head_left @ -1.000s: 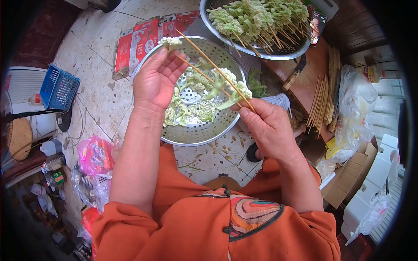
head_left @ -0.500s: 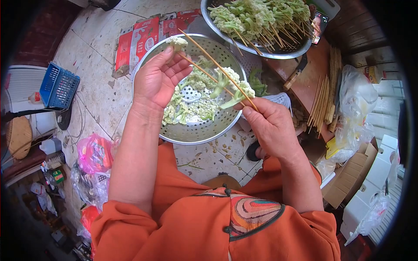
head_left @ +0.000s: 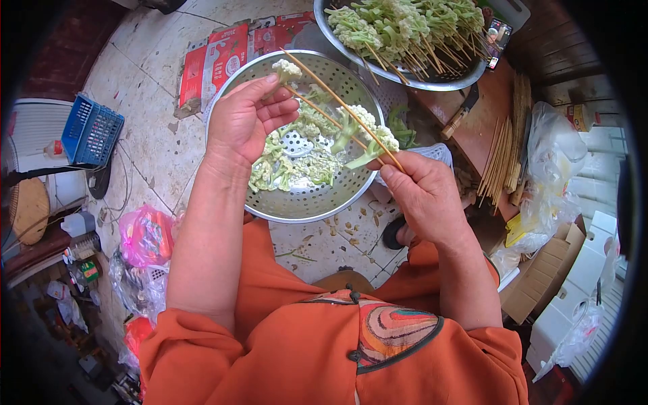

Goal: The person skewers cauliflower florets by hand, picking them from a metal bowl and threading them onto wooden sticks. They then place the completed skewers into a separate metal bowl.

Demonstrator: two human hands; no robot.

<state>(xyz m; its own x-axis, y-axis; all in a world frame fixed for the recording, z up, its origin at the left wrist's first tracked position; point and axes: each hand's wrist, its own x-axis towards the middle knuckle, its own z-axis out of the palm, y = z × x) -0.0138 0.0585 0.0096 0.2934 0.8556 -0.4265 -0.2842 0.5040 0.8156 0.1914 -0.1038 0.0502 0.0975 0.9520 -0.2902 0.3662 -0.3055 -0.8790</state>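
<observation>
My left hand (head_left: 244,120) pinches a small cauliflower floret (head_left: 287,69) between thumb and fingers, its white head up and its stalk at the tip of the lower bamboo skewer (head_left: 316,108). In my right hand (head_left: 425,197) are the rear ends of that skewer and of a second bamboo skewer (head_left: 317,82), which slants above it with its tip free. Two more florets (head_left: 348,128) sit along the skewers just ahead of my right fingers. Below both hands stands a perforated metal colander (head_left: 337,196) with loose cauliflower pieces (head_left: 277,170) in it.
A metal basin (head_left: 432,86) at the top holds many skewered florets. To the right, bundled skewers (head_left: 498,162) and a knife (head_left: 460,111) lie on a brown board (head_left: 496,101). Flattened red cardboard (head_left: 219,64) is behind the colander; a blue basket (head_left: 94,131) and plastic bags (head_left: 147,236) are at left.
The floret in my left hand now stands more upright and shows more of its head at the skewer tip. Both skewers and my right hand have shifted slightly right.
</observation>
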